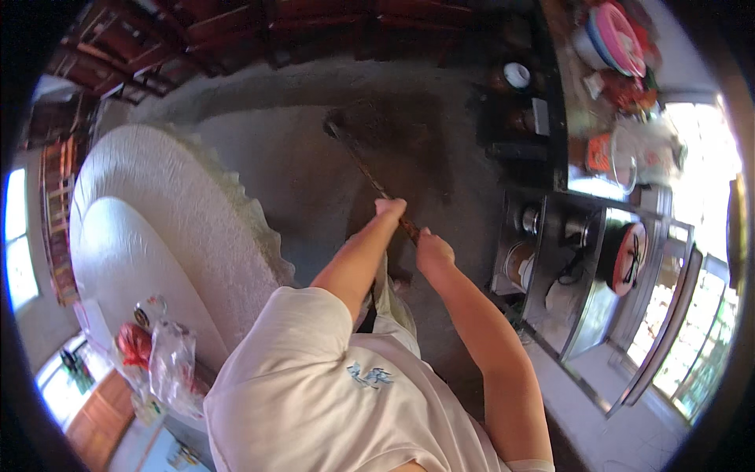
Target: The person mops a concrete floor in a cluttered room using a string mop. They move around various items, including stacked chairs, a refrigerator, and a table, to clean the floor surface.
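A mop with a long wooden handle [364, 167] slants across the middle, its far end at the dark floor. My left hand [391, 207] is wrapped round the handle partway along. Closer to my body, my right hand [435, 253] grips the handle near its upper end. The mop head [358, 118] is dark and blurred against the floor, so its exact shape is hard to make out. Around it the grey floor [275, 153] shows darker, wet-looking patches.
A round table with a white cover [169, 169] stands at my left, with plastic bags [173, 366] near it. Dark red wooden chairs [314, 31] line the far side. On the right are a metal shelf [578, 315] with pots and a counter holding colored basins [609, 39].
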The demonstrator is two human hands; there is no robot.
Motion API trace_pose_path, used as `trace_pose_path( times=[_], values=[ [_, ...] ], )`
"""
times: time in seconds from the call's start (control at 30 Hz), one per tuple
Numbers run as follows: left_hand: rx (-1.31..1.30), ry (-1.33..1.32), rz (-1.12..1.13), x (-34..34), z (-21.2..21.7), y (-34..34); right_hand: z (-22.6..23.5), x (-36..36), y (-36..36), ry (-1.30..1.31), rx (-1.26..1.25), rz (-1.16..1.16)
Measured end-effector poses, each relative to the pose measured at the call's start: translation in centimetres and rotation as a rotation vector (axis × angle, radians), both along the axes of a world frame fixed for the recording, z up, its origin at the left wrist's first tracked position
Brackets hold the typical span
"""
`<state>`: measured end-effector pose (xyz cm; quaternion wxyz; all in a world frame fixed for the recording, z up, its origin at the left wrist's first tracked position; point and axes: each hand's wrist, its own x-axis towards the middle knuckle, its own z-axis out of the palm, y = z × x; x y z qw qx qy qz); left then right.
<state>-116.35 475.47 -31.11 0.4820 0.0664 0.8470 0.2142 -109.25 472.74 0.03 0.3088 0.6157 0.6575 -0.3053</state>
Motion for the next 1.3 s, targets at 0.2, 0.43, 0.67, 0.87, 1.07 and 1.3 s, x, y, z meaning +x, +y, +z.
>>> trace_pose_path(
  times=[0.2,0.43,0.67,0.87,1.07,1.3],
  values=[
    [-0.038,-0.135,0.061,-12.6,8.9,-0.2,-5.3,-7.8,0.4,0.1,0.034,0.127],
    [0.048,-0.373,0.418,-11.1,9.3,-3.7,-4.7,-6.7,-2.4,-0.051,0.104,0.333],
    [0.003,-0.213,0.302,2.7,8.3,-8.1,-3.9,6.2,-9.1,-0.106,0.094,0.212],
    [-0.016,-0.19,0.178,20.2,9.9,-13.7,-3.5,21.7,-17.2,-0.15,0.067,0.015],
    [-0.022,-0.288,-0.162,37.0,4.6,-24.8,-0.6,34.1,-28.6,-0.25,0.103,-0.169],
    [-0.324,-0.228,-0.683,45.3,11.8,-39.4,0.0,38.8,-46.2,-0.2,0.097,-0.507]
  ],
)
